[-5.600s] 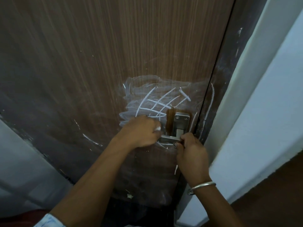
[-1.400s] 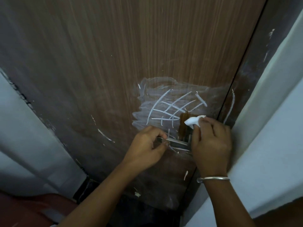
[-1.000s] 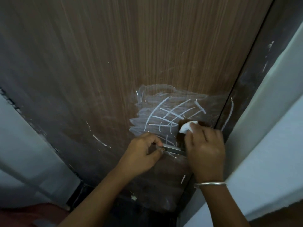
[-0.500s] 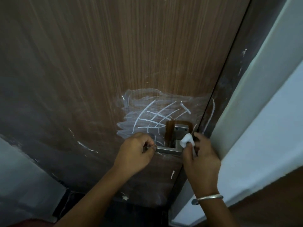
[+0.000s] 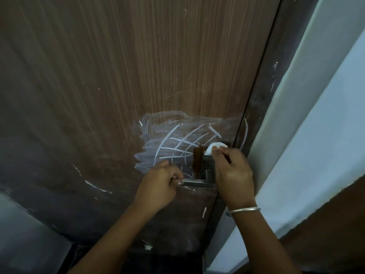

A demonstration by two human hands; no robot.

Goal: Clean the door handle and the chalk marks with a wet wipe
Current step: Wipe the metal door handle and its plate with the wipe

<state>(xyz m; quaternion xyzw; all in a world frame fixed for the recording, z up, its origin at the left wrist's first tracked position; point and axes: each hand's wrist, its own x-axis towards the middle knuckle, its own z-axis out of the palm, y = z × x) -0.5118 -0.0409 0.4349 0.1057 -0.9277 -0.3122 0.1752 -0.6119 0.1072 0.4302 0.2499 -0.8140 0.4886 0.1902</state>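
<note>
Seen from the head, the metal door handle [image 5: 197, 182] sits low on the brown door [image 5: 138, 66] near its right edge, its lever lying crosswise with the free end pointing left; the left hand [image 5: 160, 186] curls its fingers [image 5: 175, 175] round that end. The right hand [image 5: 234, 175] pinches a wadded white wet wipe [image 5: 214, 147] against the top of the handle's plate; the chalk marks [image 5: 177, 143], crossed lines over a pale smear, spread up and to the left.

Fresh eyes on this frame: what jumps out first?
The white chalk scribble on the brown wooden door, just above and left of the metal door handle. The right hand pinches a white wet wipe at the handle plate's top, while the left hand grips the lever's end.
</note>
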